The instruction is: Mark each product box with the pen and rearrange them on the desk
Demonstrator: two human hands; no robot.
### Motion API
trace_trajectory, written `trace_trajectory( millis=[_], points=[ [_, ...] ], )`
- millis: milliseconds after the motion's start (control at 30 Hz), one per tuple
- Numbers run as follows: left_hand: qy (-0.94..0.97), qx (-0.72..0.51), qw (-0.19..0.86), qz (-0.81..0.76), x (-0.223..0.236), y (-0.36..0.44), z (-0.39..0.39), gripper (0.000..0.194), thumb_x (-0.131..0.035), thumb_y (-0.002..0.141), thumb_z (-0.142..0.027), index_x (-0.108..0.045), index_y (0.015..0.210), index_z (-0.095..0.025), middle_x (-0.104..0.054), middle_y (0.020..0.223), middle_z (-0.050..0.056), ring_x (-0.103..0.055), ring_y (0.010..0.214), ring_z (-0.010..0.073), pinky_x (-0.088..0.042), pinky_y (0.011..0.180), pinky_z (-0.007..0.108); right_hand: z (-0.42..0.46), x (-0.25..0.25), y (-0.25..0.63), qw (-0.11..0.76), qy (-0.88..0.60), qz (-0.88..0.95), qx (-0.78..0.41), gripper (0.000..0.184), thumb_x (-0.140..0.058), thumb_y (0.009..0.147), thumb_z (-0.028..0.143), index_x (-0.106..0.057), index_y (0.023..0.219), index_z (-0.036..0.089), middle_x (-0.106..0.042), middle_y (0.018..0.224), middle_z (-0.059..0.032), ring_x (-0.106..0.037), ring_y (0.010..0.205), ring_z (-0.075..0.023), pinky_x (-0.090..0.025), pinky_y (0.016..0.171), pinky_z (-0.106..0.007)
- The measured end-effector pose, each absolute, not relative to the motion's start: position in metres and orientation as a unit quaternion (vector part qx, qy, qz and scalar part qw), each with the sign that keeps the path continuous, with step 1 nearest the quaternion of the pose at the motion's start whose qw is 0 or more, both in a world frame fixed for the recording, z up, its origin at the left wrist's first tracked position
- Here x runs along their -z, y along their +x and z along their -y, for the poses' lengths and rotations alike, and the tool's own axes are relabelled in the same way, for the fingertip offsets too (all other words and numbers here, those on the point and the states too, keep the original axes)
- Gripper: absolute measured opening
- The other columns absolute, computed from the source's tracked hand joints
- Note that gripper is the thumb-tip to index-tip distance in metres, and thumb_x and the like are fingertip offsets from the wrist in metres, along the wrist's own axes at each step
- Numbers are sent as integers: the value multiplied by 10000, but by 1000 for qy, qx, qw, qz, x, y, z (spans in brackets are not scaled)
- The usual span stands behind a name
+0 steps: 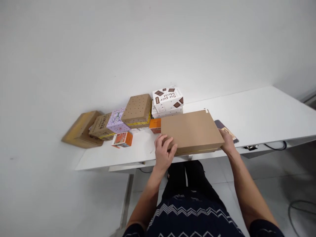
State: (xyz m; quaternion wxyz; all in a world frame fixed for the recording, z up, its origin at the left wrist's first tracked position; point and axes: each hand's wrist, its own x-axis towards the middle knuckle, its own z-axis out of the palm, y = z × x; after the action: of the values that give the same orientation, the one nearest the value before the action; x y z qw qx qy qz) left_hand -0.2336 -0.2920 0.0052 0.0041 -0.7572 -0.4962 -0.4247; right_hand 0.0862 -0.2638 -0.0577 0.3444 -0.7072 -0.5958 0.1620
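Observation:
A large flat brown cardboard box (191, 130) is held between my two hands over the front of the white table. My left hand (165, 151) grips its left front corner, fingers curled on the top. At the right front corner my right hand (226, 141) holds the side, its fingers mostly hidden behind the box. Just left of the box sits a small orange box (155, 125), partly covered. A dark flat packet (223, 126) with a tan part lies on the table by my right hand.
White "Su-per Meal" boxes (168, 98) are stacked by the wall. Left of them stand a dotted brown box (137, 108), a purple box (118, 120) and more cardboard boxes (86, 130). Another orange box (122, 139) lies nearer the front edge of the white table (256, 115). Black cable (277, 146) hangs at the right.

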Motion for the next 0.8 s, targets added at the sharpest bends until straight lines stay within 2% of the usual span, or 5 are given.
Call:
trace_trajectory(
  millis=[133, 300, 467, 633, 800],
  points=[
    [-764, 414, 4, 496, -6, -231, 293, 418, -648, 811, -505, -641, 1087, -191, -525, 1174, 128, -433, 1234, 306, -426, 1030, 489, 285, 46, 100, 564, -665, 417, -257, 373, -536, 704, 337, -664, 1018, 180, -519, 589, 31, -475, 552, -145, -387, 532, -285],
    [-758, 404, 30, 512, -12, -219, 297, 458, -612, 819, -547, -649, 1083, -174, -556, 1148, 153, -448, 1218, 329, -445, 995, 496, 308, -1, 102, 752, -452, 318, -360, 188, -594, 701, 300, -630, 876, 244, -531, 695, 20, -512, 591, -116, -422, 553, -278],
    [-793, 375, 49, 478, -32, -200, 300, 381, -565, 870, -496, -646, 1079, -187, -625, 1073, 119, -506, 1160, 312, -454, 977, 473, 316, -60, 54, 728, -438, 421, -318, 265, -714, 709, 331, -548, 911, 290, -528, 743, 26, -548, 669, -132, -460, 625, -305],
    [-823, 385, 31, 417, -34, -182, 290, 249, -455, 942, -293, -643, 1050, -170, -658, 1021, 101, -578, 1039, 235, -482, 947, 392, 295, -73, -4, 671, -443, 496, -327, 341, -490, 893, 517, -395, 708, 247, -281, 457, 97, -302, 398, -88, -297, 439, -228],
    [-823, 365, 68, 430, -21, -178, 283, 265, -433, 934, -253, -659, 1021, -146, -662, 1009, 121, -597, 1040, 253, -502, 897, 396, 261, -71, -31, 559, -477, 532, -421, 387, -433, 889, 565, -604, 943, 221, -594, 624, 9, -550, 561, -146, -447, 555, -289]
  ],
)
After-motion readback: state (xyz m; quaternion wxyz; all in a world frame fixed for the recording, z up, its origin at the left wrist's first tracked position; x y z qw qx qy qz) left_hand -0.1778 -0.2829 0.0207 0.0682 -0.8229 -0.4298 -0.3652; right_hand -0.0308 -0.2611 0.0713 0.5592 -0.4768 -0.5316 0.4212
